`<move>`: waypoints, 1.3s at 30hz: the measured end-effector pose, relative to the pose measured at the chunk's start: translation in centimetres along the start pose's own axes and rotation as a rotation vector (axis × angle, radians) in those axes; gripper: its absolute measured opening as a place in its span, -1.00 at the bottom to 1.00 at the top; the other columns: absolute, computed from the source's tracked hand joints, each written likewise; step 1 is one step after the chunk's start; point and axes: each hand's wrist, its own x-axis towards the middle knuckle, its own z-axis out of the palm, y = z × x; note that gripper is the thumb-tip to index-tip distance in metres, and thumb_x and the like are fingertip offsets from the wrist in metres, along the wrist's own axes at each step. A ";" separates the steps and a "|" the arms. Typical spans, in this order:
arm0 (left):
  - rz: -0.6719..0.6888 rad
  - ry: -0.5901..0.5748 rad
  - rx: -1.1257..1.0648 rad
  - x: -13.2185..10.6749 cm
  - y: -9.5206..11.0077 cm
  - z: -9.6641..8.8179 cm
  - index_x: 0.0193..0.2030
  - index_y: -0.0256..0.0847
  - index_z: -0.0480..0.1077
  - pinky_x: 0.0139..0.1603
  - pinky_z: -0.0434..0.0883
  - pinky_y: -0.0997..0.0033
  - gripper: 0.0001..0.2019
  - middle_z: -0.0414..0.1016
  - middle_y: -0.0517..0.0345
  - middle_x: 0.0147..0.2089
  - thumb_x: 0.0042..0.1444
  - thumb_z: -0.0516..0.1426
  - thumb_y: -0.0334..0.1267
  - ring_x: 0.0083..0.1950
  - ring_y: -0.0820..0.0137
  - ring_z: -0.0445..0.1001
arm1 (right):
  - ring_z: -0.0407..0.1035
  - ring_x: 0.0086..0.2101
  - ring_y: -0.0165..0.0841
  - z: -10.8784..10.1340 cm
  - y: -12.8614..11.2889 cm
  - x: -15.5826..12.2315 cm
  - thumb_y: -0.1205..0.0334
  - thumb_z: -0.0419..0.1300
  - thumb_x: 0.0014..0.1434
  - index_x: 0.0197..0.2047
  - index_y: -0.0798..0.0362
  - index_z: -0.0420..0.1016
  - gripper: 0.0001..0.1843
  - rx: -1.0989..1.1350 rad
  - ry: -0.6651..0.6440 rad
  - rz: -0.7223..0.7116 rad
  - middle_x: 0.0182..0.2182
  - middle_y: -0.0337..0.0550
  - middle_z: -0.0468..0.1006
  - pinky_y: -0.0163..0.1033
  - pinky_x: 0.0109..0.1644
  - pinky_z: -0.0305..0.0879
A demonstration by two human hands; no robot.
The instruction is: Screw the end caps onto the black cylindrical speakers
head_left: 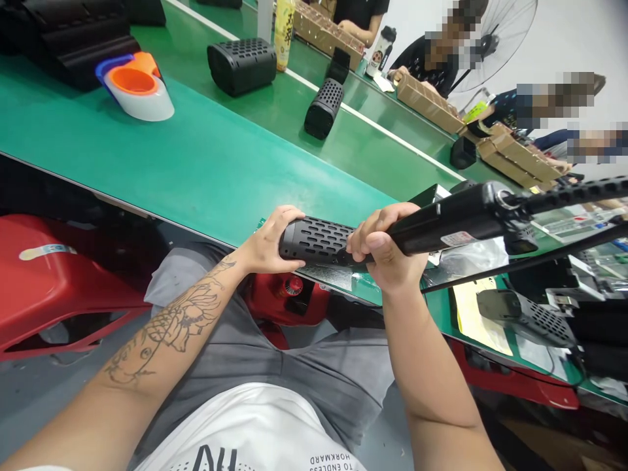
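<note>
My left hand (267, 243) is clamped on the left end of a black slotted housing (318, 239) at the near edge of the green surface (216, 173); my right hand (395, 258) grips a black tool (449, 221) over its right end.

At the near edge of the desk (196, 154), a vented housing (318, 241) lies between the left hand (273, 242) and right hand (392, 252), with an electric screwdriver (446, 219) extending rightward. Farther back stand a left housing (243, 65), beside a drink bottle (283, 33), and a middle housing (324, 108). A right housing (527, 317) lies partly over paper (478, 317). Cardboard boxes (429, 104) line the far side.
</note>
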 end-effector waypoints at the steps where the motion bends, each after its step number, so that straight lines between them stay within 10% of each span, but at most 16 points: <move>1: 0.008 0.005 -0.001 0.0 -0.1 0.1 0.75 -0.09 0.34 0.82 0.51 -0.45 0.13 0.49 -0.34 0.67 0.07 0.65 -0.17 0.74 -0.33 0.52 | 0.32 -0.66 -0.39 -0.1 0.0 0.0 -0.28 0.80 0.27 -0.27 -0.17 0.51 -0.37 0.001 -0.015 -0.003 -0.58 -0.49 0.48 -0.16 -0.52 0.46; 12: 0.077 0.044 0.069 -0.3 -0.9 0.3 0.78 -0.03 0.28 0.79 0.57 -0.46 0.18 0.55 -0.30 0.63 0.08 0.67 -0.16 0.70 -0.34 0.59 | 0.45 -0.61 -0.39 0.0 -1.3 -0.7 -0.31 0.75 0.34 -0.20 -0.13 0.57 -0.42 -0.080 0.147 -0.023 -0.56 -0.48 0.54 -0.19 -0.41 0.58; 20: 0.159 0.133 0.153 -1.6 -1.9 2.0 0.87 -0.07 0.20 0.75 0.60 -0.54 0.18 0.49 -0.44 0.70 0.28 0.63 0.16 0.73 -0.40 0.59 | 0.39 -0.64 -0.34 -17.4 -1.3 3.9 -0.36 0.69 0.30 -0.25 -0.13 0.58 -0.43 -0.601 0.854 -0.224 -0.57 -0.38 0.49 -0.16 -0.53 0.37; 25: 0.163 0.129 0.182 -1.8 -2.2 2.2 0.89 -0.07 0.15 0.75 0.59 -0.58 0.18 0.47 -0.45 0.71 0.34 0.57 0.22 0.72 -0.40 0.58 | 0.39 -0.64 -0.27 -21.6 1.7 2.1 -0.53 0.58 0.27 -0.27 -0.19 0.52 -0.37 -0.649 0.847 -0.148 -0.59 -0.46 0.42 -0.09 -0.51 0.42; 31: 0.140 0.091 0.150 -1.6 -2.0 2.0 0.89 -0.06 0.15 0.75 0.59 -0.59 0.21 0.47 -0.45 0.71 0.29 0.61 0.19 0.74 -0.41 0.56 | 0.44 -0.60 -0.27 -16.6 -1.2 0.1 -0.27 0.71 0.35 -0.19 -0.15 0.68 -0.54 -0.461 0.676 -0.154 -0.54 -0.37 0.53 -0.10 -0.50 0.50; 39: 0.185 0.094 0.121 -1.2 -1.5 1.9 0.91 -0.03 0.12 0.72 0.64 -0.48 0.22 0.45 -0.43 0.72 0.30 0.63 0.10 0.73 -0.37 0.59 | 0.32 -0.70 -0.36 0.9 -4.0 1.0 -0.83 0.47 0.29 -0.07 -0.20 0.66 -0.18 0.001 0.199 -0.113 -0.57 -0.46 0.42 -0.14 -0.58 0.49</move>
